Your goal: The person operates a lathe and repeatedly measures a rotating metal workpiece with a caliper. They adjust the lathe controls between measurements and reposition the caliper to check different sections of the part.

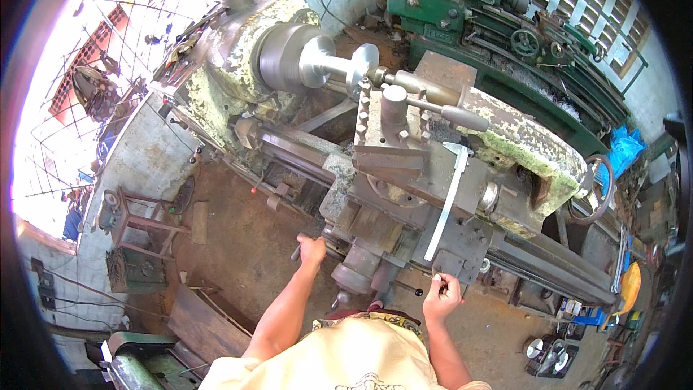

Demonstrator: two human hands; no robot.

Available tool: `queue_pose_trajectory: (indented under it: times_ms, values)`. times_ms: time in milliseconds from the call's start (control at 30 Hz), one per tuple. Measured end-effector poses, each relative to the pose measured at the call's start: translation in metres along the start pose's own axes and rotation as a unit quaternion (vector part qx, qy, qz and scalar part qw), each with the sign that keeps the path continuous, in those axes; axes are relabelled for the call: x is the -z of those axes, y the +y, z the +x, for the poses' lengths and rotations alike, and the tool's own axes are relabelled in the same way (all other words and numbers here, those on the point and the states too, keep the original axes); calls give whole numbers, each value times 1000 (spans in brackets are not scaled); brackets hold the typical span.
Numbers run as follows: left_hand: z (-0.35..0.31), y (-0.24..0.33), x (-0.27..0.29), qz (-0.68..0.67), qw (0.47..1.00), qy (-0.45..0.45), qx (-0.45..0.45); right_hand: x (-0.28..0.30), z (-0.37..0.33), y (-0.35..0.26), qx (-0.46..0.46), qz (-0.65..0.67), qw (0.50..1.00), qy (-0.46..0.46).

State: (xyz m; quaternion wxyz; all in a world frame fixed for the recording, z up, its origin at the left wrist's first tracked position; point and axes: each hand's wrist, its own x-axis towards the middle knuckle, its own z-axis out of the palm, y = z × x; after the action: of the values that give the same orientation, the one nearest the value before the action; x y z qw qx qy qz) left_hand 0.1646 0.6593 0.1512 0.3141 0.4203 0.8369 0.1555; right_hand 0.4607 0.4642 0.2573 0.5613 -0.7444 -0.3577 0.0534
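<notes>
My left hand is closed around a crank handle at the front of a large worn lathe. To the right, my right hand is curled shut beside the lathe's carriage; what lies inside its fingers is hidden. A shiny metal workpiece with two round flanges sits between the blurred chuck and the tailstock centre. Near it stands the square tool post with its clamping lever. A vernier caliper lies flat across the carriage, above my right hand.
A tailstock handwheel stands at the right. Behind is a green lathe. A wooden stool frame and a green machine are on the left. A black tray of parts lies on the floor at lower right.
</notes>
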Motion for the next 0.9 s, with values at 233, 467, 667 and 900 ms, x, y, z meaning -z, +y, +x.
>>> queue_pose_trajectory:
  times_ms: [233, 467, 667, 900]
  values:
    - [3, -3, -2, -40, 999, -15, 25, -1, -1, 5, -3, 5, 1000, -3]
    - [-7, 9, 10, -25, 999, -17, 11, -2, -2, 10, -11, 17, 1000, -8]
    - [8, -7, -2, -77, 996, -42, 23, -1, -1, 6, -16, 21, 1000, -9]
    - [10, -11, -2, -90, 995, -39, 9, 0, 0, 2, -14, 6, 1000, -12]
